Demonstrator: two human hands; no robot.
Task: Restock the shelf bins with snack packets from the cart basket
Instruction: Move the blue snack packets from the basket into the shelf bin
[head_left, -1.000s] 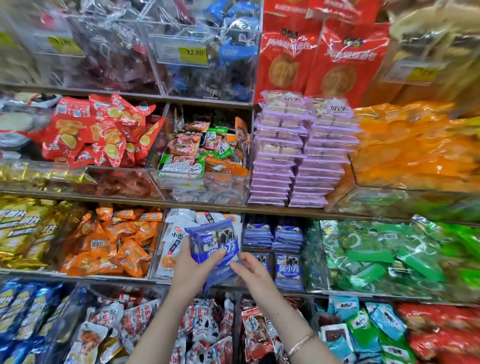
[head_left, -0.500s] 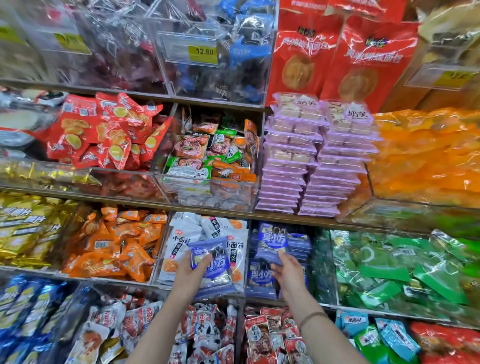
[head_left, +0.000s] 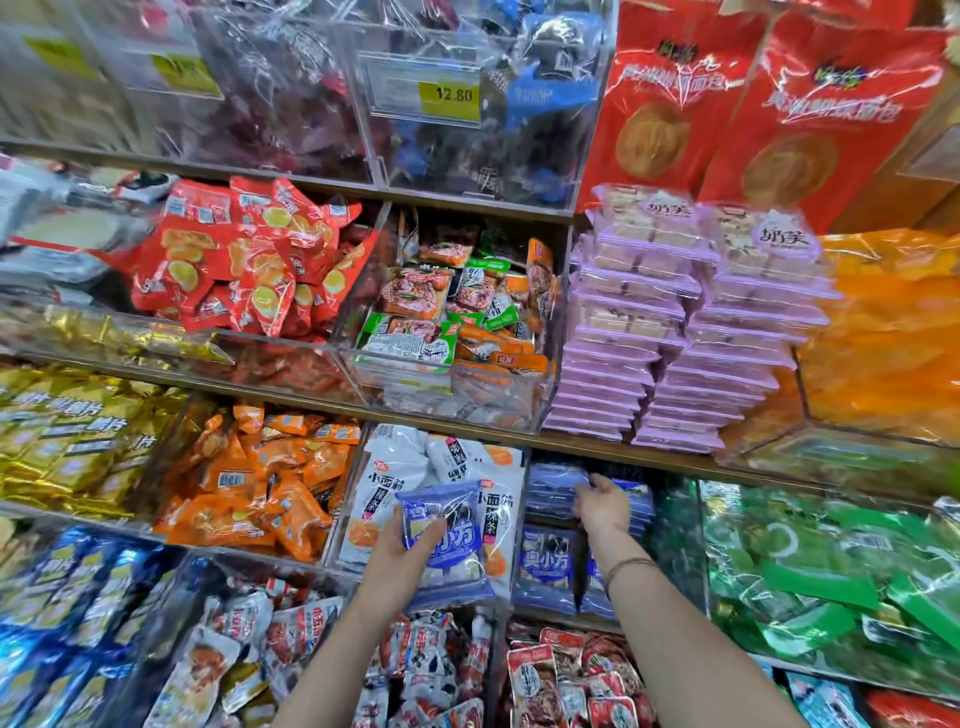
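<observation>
While the person stands close against the shelf (head_left: 467, 434), its wooden boards carry clear bins crammed with snacks from edge to edge. Biggest of all are the red bags (head_left: 670, 104) standing upright at the upper right, with two tall stacks of lilac packs (head_left: 675, 332) just below them. Green packets (head_left: 810, 566) fill the wide bin at the right of the lower row, and orange packets (head_left: 249, 483) are heaped in a bin toward the left. Between those, white bags (head_left: 400, 473) stand in a narrow bin. Just beside it on the right is the blue bin (head_left: 548, 597), its blue packets piled front and back.

The left hand (head_left: 410, 551) is raised in front of the white bags, its fingers and thumb pinching a small bundle (head_left: 457, 535) of the same blue packets, held upright. The right hand (head_left: 602, 504) reaches into the top of the blue bin, with its fingers bent over the top packet (head_left: 553, 486) of the rear pile. Blur hides whether they pinch it or only press on it. A thin bracelet (head_left: 626, 564) circles that wrist.
</observation>
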